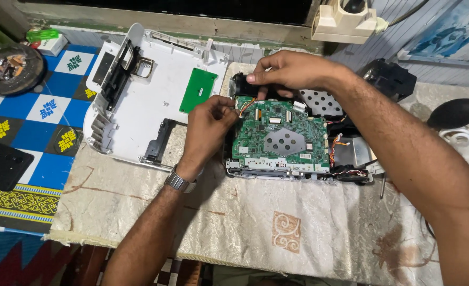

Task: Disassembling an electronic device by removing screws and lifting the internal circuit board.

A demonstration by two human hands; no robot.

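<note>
- An opened device sits on a pale patterned cloth (pixel 255 222), with its green circuit board (pixel 282 137) face up in the middle of the work area.
- The left hand (pixel 208 127), a metal watch (pixel 180 182) on its wrist, is closed narrow — its fingertips pinch a small bundle of orange and white wires (pixel 245 105) at the board's upper left corner.
- The right hand (pixel 290 71) reaches in from the right, over the board's far edge; thumb and fingers are drawn together on a black part (pixel 245 87) just behind the board, near the same wires.
- More coloured wires run along the board's right edge, beside a bare metal plate (pixel 353 152).
- The white plastic cover (pixel 144 100) lies upturned to the left of the board, partly on the cloth — a smaller green board (pixel 198 90) rests inside it.
- Farther left, on a blue chequered mat (pixel 43 132), lie a dark flat object (pixel 1 164) and a round ashtray (pixel 6 69).
- A black rubber blower bulb (pixel 454 114) lies at the far right.
</note>
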